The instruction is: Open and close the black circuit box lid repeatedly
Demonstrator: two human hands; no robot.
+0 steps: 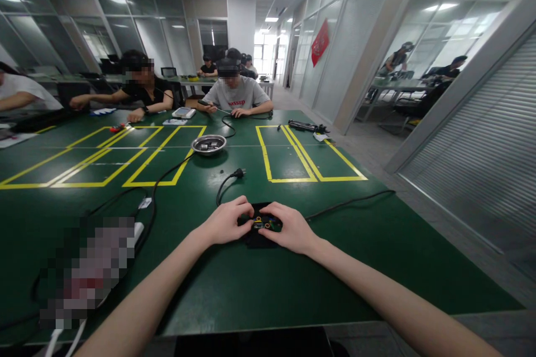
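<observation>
A black open case lies on the green table in front of me, with a small circuit board in it that carries yellow ring-shaped parts. From the left, my left hand curls its fingers and thumb onto the board and case edge. My right hand grips the opposite side, its thumb near the front of the board. The fingers partly cover the board, so its edges are hidden. Just beyond the case lies a black power plug on a cord. Another black cable runs off to the right.
A metal bowl holding small parts stands beyond my hands. Yellow tape outlines mark the green table. A blurred-out object with cables lies at left. Folded black tripod-like gear lies at the far right. People sit across the table.
</observation>
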